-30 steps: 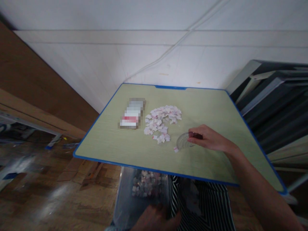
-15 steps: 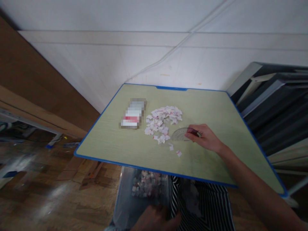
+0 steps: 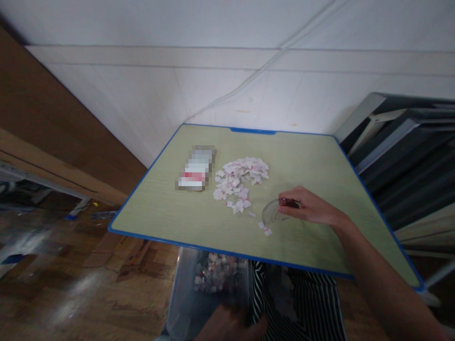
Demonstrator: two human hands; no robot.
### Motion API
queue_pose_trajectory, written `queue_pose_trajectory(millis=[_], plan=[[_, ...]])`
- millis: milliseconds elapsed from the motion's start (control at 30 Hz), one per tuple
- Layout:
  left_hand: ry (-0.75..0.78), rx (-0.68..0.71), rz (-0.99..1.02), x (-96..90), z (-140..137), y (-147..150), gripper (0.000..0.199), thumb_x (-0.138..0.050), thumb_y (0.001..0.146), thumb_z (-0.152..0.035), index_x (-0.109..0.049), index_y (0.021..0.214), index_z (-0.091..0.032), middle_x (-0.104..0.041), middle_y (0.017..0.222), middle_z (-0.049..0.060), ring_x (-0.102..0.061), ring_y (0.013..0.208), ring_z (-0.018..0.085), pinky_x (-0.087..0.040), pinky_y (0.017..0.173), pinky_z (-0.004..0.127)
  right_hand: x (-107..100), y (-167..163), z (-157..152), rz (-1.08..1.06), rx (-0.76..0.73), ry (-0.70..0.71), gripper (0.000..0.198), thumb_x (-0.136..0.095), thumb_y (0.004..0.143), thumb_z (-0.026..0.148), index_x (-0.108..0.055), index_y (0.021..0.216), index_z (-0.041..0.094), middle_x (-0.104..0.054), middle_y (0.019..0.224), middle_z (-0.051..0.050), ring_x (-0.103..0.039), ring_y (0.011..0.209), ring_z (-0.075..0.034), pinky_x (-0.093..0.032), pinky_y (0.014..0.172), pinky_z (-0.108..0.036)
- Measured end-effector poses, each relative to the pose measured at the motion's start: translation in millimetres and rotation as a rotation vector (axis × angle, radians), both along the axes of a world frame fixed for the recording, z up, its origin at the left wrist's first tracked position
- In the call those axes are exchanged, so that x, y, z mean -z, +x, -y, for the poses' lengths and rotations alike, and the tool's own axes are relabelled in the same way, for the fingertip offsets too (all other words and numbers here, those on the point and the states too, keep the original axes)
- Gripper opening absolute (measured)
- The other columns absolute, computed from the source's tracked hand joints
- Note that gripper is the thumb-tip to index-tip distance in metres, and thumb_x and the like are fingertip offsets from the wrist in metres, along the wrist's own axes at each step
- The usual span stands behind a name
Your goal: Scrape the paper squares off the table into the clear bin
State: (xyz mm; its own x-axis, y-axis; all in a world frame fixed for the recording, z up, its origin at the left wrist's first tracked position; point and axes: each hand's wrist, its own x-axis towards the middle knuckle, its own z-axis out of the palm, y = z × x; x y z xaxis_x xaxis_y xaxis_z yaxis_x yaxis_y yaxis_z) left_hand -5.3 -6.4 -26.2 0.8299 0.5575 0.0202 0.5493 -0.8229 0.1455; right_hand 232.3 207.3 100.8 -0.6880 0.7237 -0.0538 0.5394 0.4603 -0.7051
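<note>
My right hand (image 3: 302,206) is closed on a clear half-round protractor (image 3: 270,212) and holds it low over the green tabletop. A dark red piece shows at its fingers; I cannot make out what it is. Two small paper slips (image 3: 265,229) lie just below the protractor's curved edge. To its left spreads a heap of small white and pink paper pieces (image 3: 232,182). My left hand (image 3: 231,324) is at the bottom edge, dark and partly cut off, by a clear plastic bin (image 3: 185,293). Its fingertips are hard to see.
The green table (image 3: 152,203) has a blue rim and stands against a white wall. A blurred-out flat item (image 3: 196,168) lies on its left. Several small wrapped pieces (image 3: 216,273) sit in the bin. Grey panels (image 3: 408,137) lean at the right.
My right hand has moved the protractor a little right and towards me and turned it. One paper slip has shifted towards me, against the other slip.
</note>
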Motion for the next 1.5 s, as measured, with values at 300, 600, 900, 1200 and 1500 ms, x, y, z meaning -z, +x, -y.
queue_pose_trajectory(millis=[300,600,900,1200,1500], plan=[[-0.003,-0.018,0.043,1.0,1,-1,0.044,-0.064,0.084,-0.023,-0.041,0.121,-0.024,-0.062,0.066,-0.005,-0.058,0.047,0.016,-0.036,0.037,0.020,6,-8,1,-0.104,0.138,0.039,0.029,-0.048,0.081,0.037,-0.048,0.059,0.018,-0.043,0.049,0.004,-0.039,0.045,-0.008,-0.031,0.045,-0.022],[0.023,-0.015,0.016,-3.9,-2,1,0.044,-0.067,0.082,-0.027,-0.042,0.118,-0.023,-0.062,0.064,-0.006,-0.057,0.045,0.015,-0.035,0.035,0.020,11,-10,0,-0.045,0.137,0.173,0.028,-0.047,0.083,0.035,-0.048,0.061,0.018,-0.044,0.049,0.004,-0.039,0.044,-0.008,-0.029,0.047,-0.022],[0.070,-0.025,0.078,-2.3,0,0,0.044,-0.067,0.080,-0.025,-0.041,0.115,-0.022,-0.060,0.062,-0.008,-0.054,0.042,0.014,-0.032,0.034,0.022,-1,4,4,0.075,0.076,0.203,0.028,-0.047,0.082,0.030,-0.044,0.056,0.018,-0.040,0.047,0.004,-0.038,0.042,-0.008,-0.024,0.045,-0.022],[0.060,-0.028,0.050,-1.2,-1,0,0.045,-0.070,0.080,-0.031,-0.043,0.115,-0.022,-0.061,0.064,-0.006,-0.057,0.045,0.015,-0.039,0.037,0.020,2,-2,2,-0.075,0.148,0.147,0.028,-0.048,0.084,0.035,-0.047,0.061,0.018,-0.043,0.051,0.004,-0.040,0.046,-0.008,-0.030,0.046,-0.022],[-0.015,-0.005,-0.027,-3.7,-1,2,0.049,-0.069,0.081,-0.026,-0.041,0.121,-0.023,-0.063,0.067,-0.006,-0.060,0.049,0.015,-0.039,0.039,0.019,19,-29,9,-0.044,0.040,0.134,0.024,-0.049,0.085,0.031,-0.051,0.065,0.018,-0.048,0.054,0.003,-0.041,0.048,-0.008,-0.029,0.048,-0.021]])
